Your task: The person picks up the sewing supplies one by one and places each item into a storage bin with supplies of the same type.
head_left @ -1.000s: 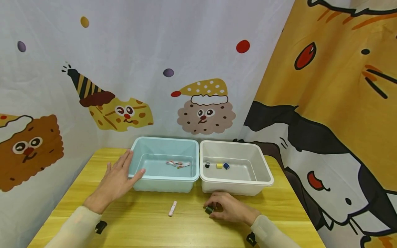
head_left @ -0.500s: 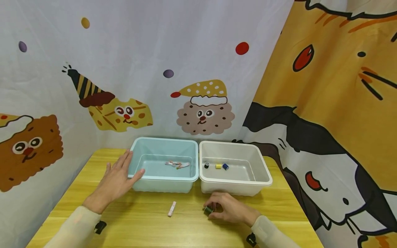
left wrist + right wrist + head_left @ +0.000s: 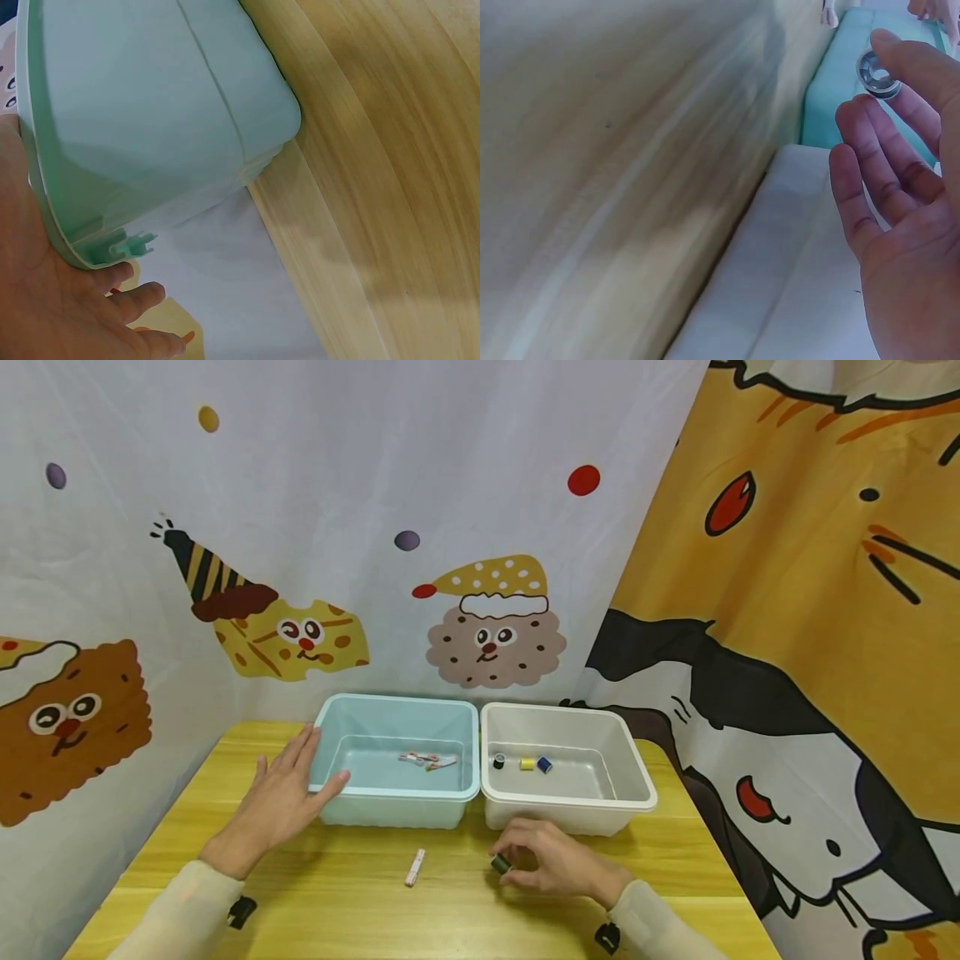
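Note:
My right hand (image 3: 551, 860) pinches a dark green thread spool (image 3: 501, 863) between thumb and finger, in front of the white bin (image 3: 570, 817). In the right wrist view the end of the spool (image 3: 878, 75) shows a hollow core, and the other fingers are loosely bent. My left hand (image 3: 273, 802) rests with fingers extended against the left rim of the light blue bin (image 3: 397, 810). The left wrist view shows this hand (image 3: 75, 300) along the rim. A small pinkish-white patterned strip (image 3: 415, 867) lies on the table between the hands.
Inside the white bin lie a black spool (image 3: 498, 761), a yellow spool (image 3: 527, 764) and a blue spool (image 3: 544, 765). Several small patterned pieces (image 3: 427, 760) lie in the blue bin. Both bins stand side by side on the wooden table (image 3: 360, 918), before a printed curtain (image 3: 480, 460).
The right hand and the green spool have risen slightly, and the spool has turned a little in the pinch. The left hand stays on the blue bin's rim.

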Demonstrator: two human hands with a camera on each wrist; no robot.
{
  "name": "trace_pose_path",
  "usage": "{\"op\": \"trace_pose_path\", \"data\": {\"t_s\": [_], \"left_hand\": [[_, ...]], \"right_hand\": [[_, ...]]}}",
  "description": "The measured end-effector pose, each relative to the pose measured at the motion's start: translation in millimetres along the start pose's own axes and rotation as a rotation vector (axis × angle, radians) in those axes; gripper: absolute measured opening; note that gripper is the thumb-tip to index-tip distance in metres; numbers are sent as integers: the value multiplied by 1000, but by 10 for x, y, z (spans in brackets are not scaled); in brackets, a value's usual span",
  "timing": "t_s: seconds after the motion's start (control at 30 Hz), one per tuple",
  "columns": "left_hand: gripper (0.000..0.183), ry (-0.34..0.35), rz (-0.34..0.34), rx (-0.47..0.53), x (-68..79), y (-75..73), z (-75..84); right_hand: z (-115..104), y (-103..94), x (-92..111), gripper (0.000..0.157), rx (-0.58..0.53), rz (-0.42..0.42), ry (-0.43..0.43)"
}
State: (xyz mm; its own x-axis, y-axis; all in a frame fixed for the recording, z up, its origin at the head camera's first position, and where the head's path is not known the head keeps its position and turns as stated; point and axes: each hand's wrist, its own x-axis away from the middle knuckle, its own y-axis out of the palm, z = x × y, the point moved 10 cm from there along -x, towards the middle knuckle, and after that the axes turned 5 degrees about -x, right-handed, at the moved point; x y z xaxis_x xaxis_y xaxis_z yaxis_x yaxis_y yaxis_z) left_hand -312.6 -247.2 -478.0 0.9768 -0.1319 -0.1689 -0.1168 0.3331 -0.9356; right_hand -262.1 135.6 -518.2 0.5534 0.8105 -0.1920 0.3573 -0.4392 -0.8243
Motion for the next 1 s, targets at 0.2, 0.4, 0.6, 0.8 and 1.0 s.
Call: {"op": "trace_pose_path", "data": {"t_s": [0.2,0.4,0.6,0.8,1.0], "left_hand": [[109,2,4,0,1,-11,10],[108,4,7,1,-4,-6,7],[107,5,13,3,-1,-12,9],[108,2,7,-3,3,-16,11],[107,0,4,1,2,-20,19]], "right_hand": [[-77,-88,-23,37,5,26,-18],[-157,-180,-37,39,6,49,-24],[-322,-320,-68,41,19,96,-103],[-450,-449,-105,42,26,130,-139],[-483,-548,-127,38,-8,128,-117]]}}
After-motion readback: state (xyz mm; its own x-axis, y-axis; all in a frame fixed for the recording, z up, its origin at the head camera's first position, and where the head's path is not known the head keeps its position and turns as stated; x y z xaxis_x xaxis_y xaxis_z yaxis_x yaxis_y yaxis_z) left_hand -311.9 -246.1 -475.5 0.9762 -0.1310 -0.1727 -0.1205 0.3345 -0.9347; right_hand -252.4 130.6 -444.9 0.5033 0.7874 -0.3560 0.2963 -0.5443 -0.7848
